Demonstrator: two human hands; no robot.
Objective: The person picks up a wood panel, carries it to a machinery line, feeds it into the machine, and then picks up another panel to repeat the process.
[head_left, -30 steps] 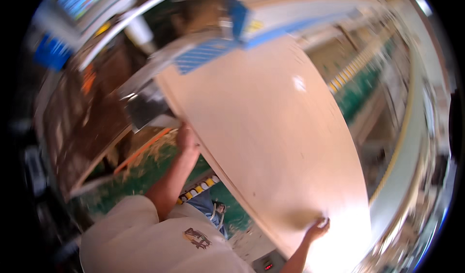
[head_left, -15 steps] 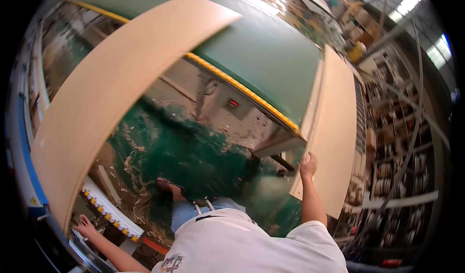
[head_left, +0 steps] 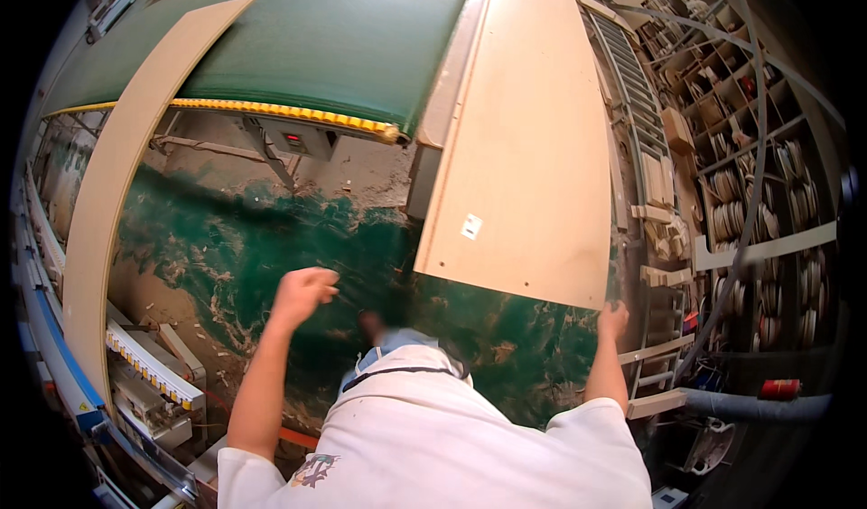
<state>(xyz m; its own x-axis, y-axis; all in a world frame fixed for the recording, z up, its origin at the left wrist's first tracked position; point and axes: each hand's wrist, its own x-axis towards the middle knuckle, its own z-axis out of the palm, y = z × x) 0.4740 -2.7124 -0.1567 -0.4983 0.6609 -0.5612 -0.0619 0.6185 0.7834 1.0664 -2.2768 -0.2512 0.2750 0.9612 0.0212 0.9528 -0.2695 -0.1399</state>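
A pale wood panel (head_left: 533, 121) with a small white label and a few holes lies to the right, atop what looks like another board. At its near right corner, my right hand (head_left: 614, 319) is closed on the edge, with some fingers hidden. In mid-air over the green floor, my left hand (head_left: 305, 294) has its fingers curled together and holds nothing. It is apart from both panels. To the left, a long narrow wood panel (head_left: 113, 175) spans from the green conveyor belt (head_left: 325, 48) to the machine at the left.
Yellow rollers (head_left: 289, 112) line the conveyor's near edge. The left machine has a blue rail (head_left: 59, 346) and a white roller strip (head_left: 153, 364). A roller track (head_left: 637, 93) and a shelf rack (head_left: 768, 175) with coiled rolls stand at the right. Debris lies on the floor.
My view has swung toward the right. My left hand has come away from the left panel's near end, rightward over the floor. My right hand has shifted to the right panel's near right corner.
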